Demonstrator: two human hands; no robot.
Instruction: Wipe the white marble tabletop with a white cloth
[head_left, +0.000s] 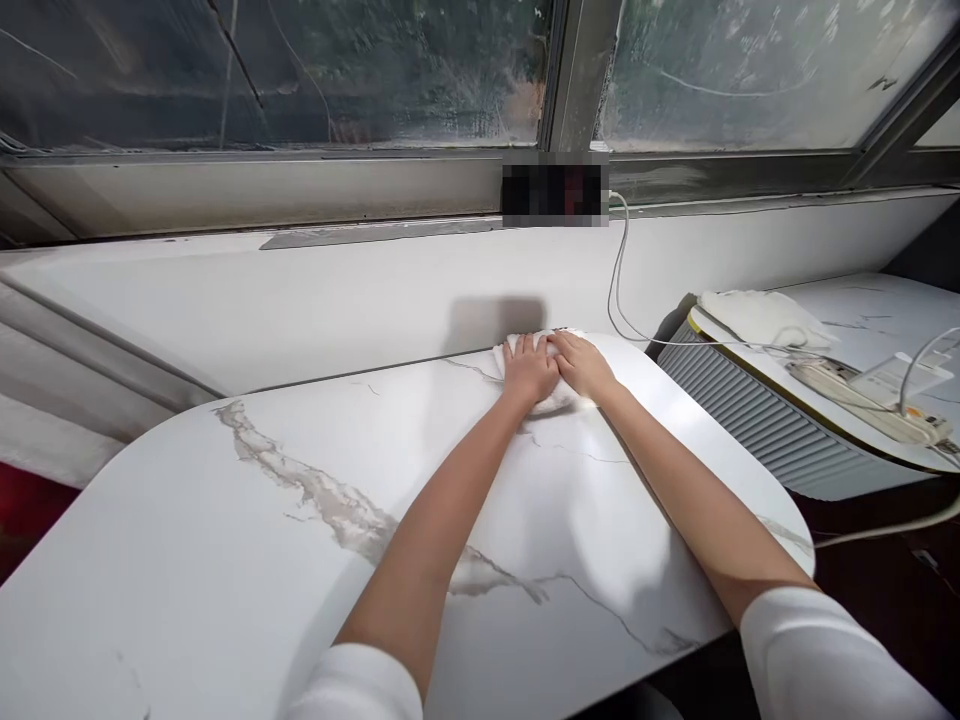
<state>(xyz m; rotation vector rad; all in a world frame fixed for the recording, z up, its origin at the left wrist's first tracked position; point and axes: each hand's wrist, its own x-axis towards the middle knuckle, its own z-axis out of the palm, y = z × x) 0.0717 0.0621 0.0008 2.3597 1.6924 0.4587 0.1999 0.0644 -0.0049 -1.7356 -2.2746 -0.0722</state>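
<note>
A folded white cloth (559, 402) lies bunched on the marble-patterned white table (315, 560), close to its far edge by the wall. My left hand (531, 368) is on top of the cloth, its fingers bent over it. Beside it, touching, my right hand (583, 365) grips the right part of the same cloth. Both arms reach forward across the tabletop. Much of the cloth is hidden beneath my hands.
Behind the table runs a white wall ledge (360, 290) under windows. A white cable (619, 260) hangs down and runs right to a power strip (862, 400) on a ribbed side cabinet (750, 420). Another white cloth (765, 318) rests there. A pale curtain (67, 380) hangs left.
</note>
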